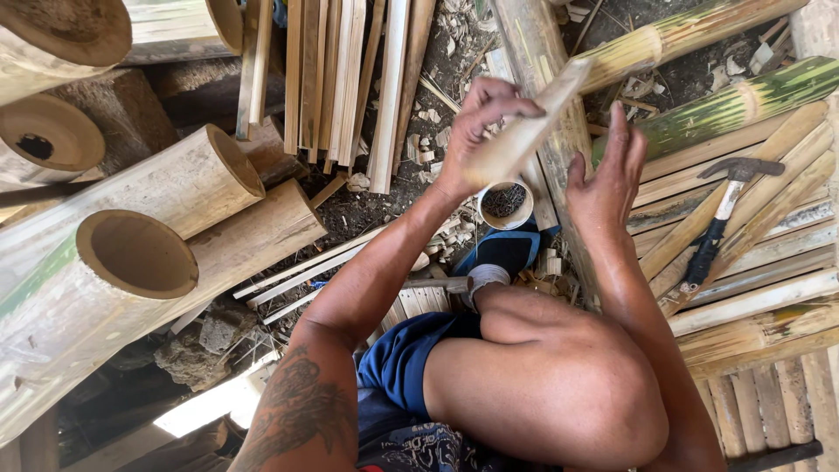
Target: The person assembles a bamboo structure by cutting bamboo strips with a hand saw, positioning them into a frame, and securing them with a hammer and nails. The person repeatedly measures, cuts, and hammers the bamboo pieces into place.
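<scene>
A bent bare knee [559, 385] fills the foreground. Above it, the left hand [485, 118] grips a pale bamboo strip [524, 131], raised and tilted. The right hand [612, 175] is open, fingers straight, just beside the strip. A hammer [721, 218] lies on slats to the right.

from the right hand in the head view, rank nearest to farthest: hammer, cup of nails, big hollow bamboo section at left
From the right hand:
1. Cup of nails, just left of it.
2. Hammer, to its right on the slats.
3. Big hollow bamboo section, far left.
</scene>
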